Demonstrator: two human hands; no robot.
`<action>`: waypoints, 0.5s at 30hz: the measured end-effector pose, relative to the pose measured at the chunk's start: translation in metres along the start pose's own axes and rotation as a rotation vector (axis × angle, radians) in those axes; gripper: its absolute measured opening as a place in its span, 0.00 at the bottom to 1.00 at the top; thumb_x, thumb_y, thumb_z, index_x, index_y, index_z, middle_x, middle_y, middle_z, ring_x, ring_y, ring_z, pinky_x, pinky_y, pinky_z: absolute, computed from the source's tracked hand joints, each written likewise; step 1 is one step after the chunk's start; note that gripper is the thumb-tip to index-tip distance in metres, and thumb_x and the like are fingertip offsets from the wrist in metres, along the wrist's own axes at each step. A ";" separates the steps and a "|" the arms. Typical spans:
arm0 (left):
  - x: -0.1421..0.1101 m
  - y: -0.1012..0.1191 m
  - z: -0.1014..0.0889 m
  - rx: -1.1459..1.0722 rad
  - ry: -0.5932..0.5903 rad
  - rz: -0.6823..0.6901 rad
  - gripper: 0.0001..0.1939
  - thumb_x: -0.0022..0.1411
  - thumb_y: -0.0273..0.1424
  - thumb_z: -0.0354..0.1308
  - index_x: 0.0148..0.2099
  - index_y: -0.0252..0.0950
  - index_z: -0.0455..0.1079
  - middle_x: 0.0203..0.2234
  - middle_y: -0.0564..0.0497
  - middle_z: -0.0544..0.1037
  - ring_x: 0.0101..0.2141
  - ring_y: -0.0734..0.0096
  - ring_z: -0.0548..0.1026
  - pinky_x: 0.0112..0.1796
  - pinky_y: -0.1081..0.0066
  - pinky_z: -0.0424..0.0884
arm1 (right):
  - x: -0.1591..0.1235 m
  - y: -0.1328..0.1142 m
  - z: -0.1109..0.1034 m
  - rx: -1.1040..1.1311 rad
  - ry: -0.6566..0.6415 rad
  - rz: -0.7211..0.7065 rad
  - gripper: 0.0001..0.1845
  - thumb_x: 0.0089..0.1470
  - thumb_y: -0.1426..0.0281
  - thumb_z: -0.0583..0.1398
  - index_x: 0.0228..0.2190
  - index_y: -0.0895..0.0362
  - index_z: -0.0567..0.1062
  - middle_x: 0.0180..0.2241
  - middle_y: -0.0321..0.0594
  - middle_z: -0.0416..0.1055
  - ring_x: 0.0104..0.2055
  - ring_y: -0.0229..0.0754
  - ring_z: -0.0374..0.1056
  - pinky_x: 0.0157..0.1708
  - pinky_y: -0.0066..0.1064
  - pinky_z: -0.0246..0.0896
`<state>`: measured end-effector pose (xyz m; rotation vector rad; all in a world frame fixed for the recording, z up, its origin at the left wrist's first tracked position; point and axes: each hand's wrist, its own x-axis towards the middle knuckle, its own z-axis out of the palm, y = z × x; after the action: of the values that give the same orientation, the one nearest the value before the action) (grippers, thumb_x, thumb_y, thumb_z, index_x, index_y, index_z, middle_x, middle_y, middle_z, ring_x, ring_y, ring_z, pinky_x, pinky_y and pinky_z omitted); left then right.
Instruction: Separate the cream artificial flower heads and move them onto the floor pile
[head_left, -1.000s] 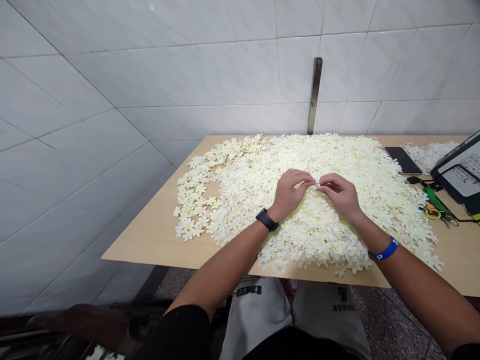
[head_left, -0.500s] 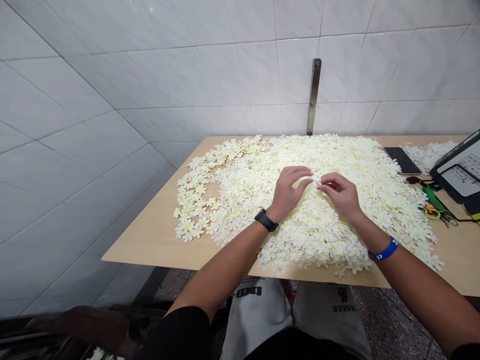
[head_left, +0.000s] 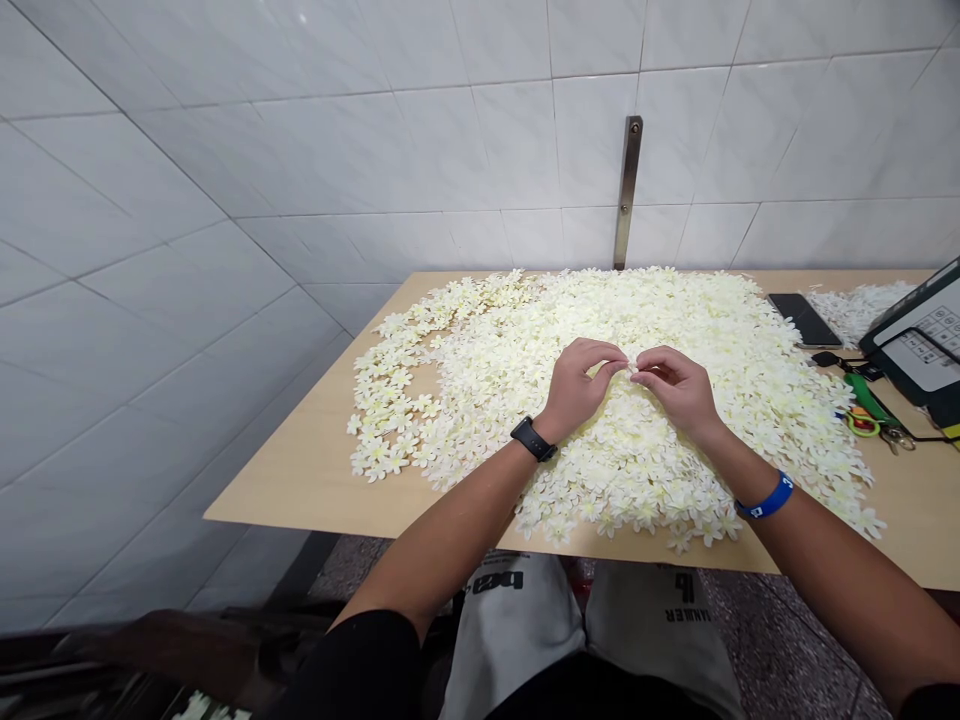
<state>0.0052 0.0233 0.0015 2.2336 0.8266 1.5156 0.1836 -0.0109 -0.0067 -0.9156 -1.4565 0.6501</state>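
Note:
A broad heap of white-and-yellow artificial flowers [head_left: 652,460] covers the middle of the board. Above it, my left hand [head_left: 585,385] and my right hand [head_left: 677,387] meet almost fingertip to fingertip. Both are closed in a pinch on a small artificial flower [head_left: 631,368], which the fingertips and the pale heap behind partly hide. Whether a finer part sits between the fingers is too small to tell.
The tan tabletop [head_left: 300,480] bears a looser strip of flowers [head_left: 386,430] at left. On the right are a phone [head_left: 806,320], small white pieces [head_left: 862,308], a dark box [head_left: 922,340] and keys [head_left: 896,437] with a green holder. A tiled wall [head_left: 480,150] stands behind.
My left fingertips have closed from a wider gap and moved slightly right to meet my right fingertips. My right hand has shifted slightly left. The heap looks the same.

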 end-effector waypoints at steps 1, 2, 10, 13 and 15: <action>0.000 0.000 0.000 0.005 0.003 -0.007 0.07 0.69 0.32 0.60 0.36 0.40 0.77 0.35 0.51 0.83 0.41 0.65 0.78 0.47 0.61 0.73 | 0.000 0.000 0.000 0.000 0.003 0.001 0.09 0.50 0.62 0.71 0.29 0.53 0.79 0.33 0.39 0.75 0.37 0.43 0.71 0.37 0.35 0.71; 0.000 -0.001 -0.001 0.013 0.006 -0.017 0.07 0.69 0.33 0.59 0.37 0.39 0.76 0.35 0.51 0.83 0.41 0.65 0.78 0.47 0.62 0.73 | 0.000 -0.001 0.000 0.000 0.006 0.005 0.09 0.50 0.62 0.71 0.29 0.53 0.79 0.33 0.39 0.75 0.37 0.43 0.71 0.37 0.35 0.71; 0.001 -0.002 -0.002 0.057 0.093 -0.041 0.04 0.71 0.32 0.56 0.42 0.39 0.71 0.41 0.49 0.80 0.46 0.65 0.76 0.51 0.62 0.71 | 0.001 0.002 -0.002 -0.024 0.037 0.010 0.06 0.51 0.66 0.70 0.29 0.53 0.79 0.34 0.38 0.75 0.38 0.42 0.71 0.37 0.34 0.70; 0.000 -0.002 -0.001 0.053 0.072 -0.045 0.05 0.71 0.32 0.56 0.42 0.39 0.73 0.40 0.49 0.81 0.45 0.65 0.76 0.50 0.62 0.72 | 0.001 0.003 -0.002 -0.029 0.044 0.017 0.07 0.52 0.64 0.70 0.29 0.53 0.79 0.34 0.39 0.75 0.38 0.42 0.71 0.37 0.35 0.70; -0.001 -0.002 0.001 0.033 0.038 -0.050 0.07 0.71 0.33 0.56 0.42 0.39 0.74 0.40 0.49 0.81 0.45 0.66 0.77 0.49 0.62 0.72 | 0.001 0.003 -0.001 -0.026 0.044 0.019 0.08 0.52 0.63 0.70 0.29 0.53 0.79 0.33 0.39 0.75 0.38 0.43 0.71 0.37 0.35 0.70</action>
<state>0.0048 0.0245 -0.0007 2.1967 0.9188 1.5359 0.1855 -0.0086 -0.0085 -0.9596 -1.4212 0.6228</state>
